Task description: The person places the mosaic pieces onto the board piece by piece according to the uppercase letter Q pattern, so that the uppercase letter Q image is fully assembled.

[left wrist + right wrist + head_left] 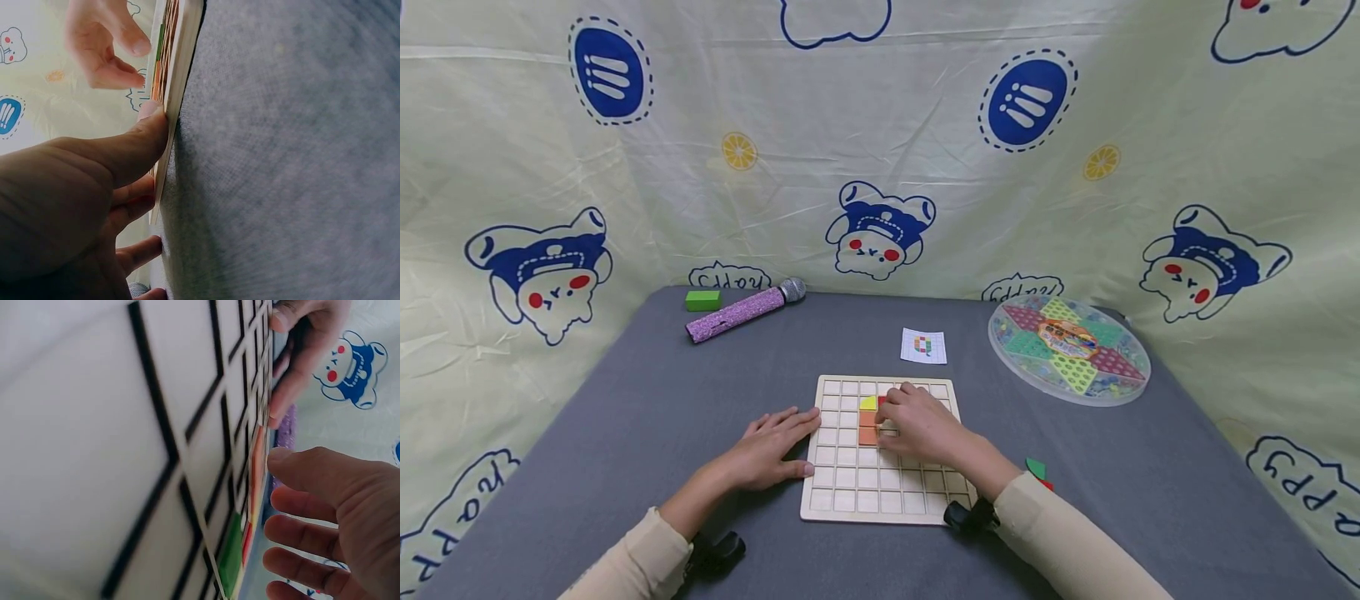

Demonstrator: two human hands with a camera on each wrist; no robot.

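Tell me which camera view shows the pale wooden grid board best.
The head view: from above, nearly the whole pale wooden grid board shows, with the right hand covering part. The left wrist view gives only a thin, edge-on strip; the right wrist view gives close, slanted cells, without the whole outline.

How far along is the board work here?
Partway, it seems. Done: a yellow triangle, two orange squares, a red piece and a green piece sit on the wooden grid board. In hand: the right hand is over the board beside them, no held piece visible; the left hand touches the board's left edge. Left: a loose green piece and loose red piece lie off the board, probably still to be placed.
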